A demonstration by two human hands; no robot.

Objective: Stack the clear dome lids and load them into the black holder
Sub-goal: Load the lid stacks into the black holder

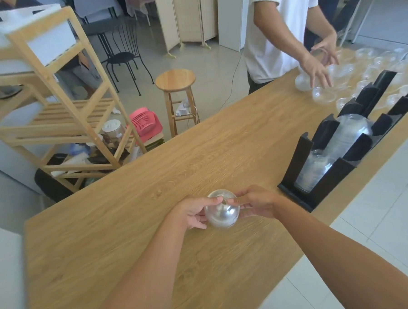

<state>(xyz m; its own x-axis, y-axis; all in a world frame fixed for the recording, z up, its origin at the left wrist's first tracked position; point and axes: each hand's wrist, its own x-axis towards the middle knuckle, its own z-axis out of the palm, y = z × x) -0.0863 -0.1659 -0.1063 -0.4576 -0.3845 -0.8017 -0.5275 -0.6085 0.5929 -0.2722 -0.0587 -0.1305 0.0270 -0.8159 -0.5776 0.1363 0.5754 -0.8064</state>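
A stack of clear dome lids (pixel 222 209) is held over the wooden table (pixel 134 205), with my left hand (pixel 193 212) on its left side and my right hand (pixel 256 204) on its right. The black holder (pixel 327 181) stands to the right of my hands, running away along the table's right edge. Its two nearest slots each contain a stack of clear lids (pixel 349 135). Several loose dome lids (pixel 364 75) lie spread at the table's far right end.
Another person in a white shirt stands at the far side, one hand (pixel 318 71) over the loose lids. A wooden stool (pixel 176 96) and a wooden shelf rack (pixel 61 109) stand on the floor beyond the table's left edge.
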